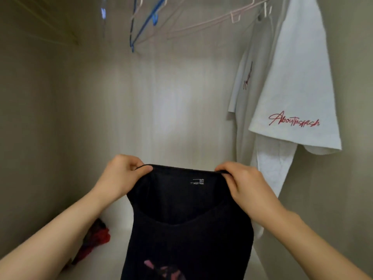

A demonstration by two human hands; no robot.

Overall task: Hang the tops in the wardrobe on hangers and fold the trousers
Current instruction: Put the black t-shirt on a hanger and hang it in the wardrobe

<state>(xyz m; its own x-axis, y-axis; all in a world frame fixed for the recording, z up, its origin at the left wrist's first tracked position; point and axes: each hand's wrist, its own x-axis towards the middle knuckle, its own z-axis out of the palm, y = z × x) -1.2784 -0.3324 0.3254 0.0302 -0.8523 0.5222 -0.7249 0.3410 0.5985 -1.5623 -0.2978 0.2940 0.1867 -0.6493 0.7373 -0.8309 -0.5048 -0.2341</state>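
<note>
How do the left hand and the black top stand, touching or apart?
Touching. The head view shows the left hand pinching the black top at its neckline, with the thumb lying over the fabric edge.

Soft, dim light fills the wardrobe [60, 118], brightest on its back wall. The hangers [153, 19] up top look blurry, maybe from movement. Edges bend.

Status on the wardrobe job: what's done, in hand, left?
Done: a white T-shirt hangs at the right. In hand: left hand and right hand pinch the neckline of a black top, not yet on a hanger. Left: hang it on the empty pink hanger or blue hanger above; a crumpled red garment lies on the wardrobe floor. No folded trousers in view.
</note>
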